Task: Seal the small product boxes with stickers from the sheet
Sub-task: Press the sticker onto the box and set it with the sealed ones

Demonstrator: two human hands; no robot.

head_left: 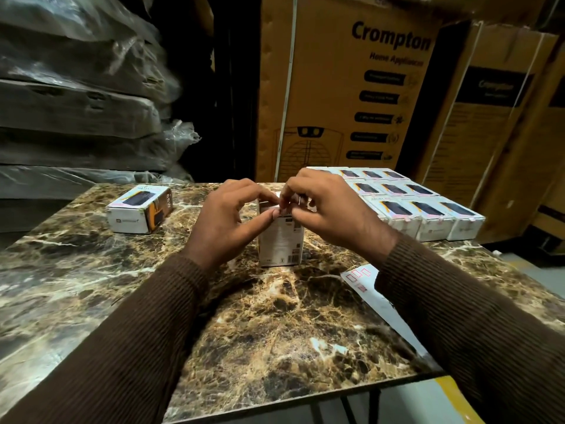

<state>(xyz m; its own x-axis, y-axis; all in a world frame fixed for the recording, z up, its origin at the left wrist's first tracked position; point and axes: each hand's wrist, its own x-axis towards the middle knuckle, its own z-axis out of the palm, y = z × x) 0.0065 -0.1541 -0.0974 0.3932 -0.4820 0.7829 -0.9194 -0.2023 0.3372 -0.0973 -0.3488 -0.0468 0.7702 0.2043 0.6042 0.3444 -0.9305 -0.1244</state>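
Note:
A small white product box (pixel 279 243) stands upright at the middle of the marble table, barcode side facing me. My left hand (pixel 227 218) grips its left side, thumb pressed on the upper front edge. My right hand (pixel 324 206) pinches at the box's top edge with fingertips closed; any sticker there is hidden by the fingers. The white sticker sheet (pixel 359 278) with red-outlined stickers lies at the right, partly under my right sleeve. One more box (pixel 139 209) lies flat at the far left.
Several boxes (pixel 422 206) sit in neat rows at the table's far right. Large brown cartons (pixel 345 87) stand behind the table (pixel 275 332). Plastic-wrapped stacked goods (pixel 76 102) fill the left. The table's near edge runs across the lower middle.

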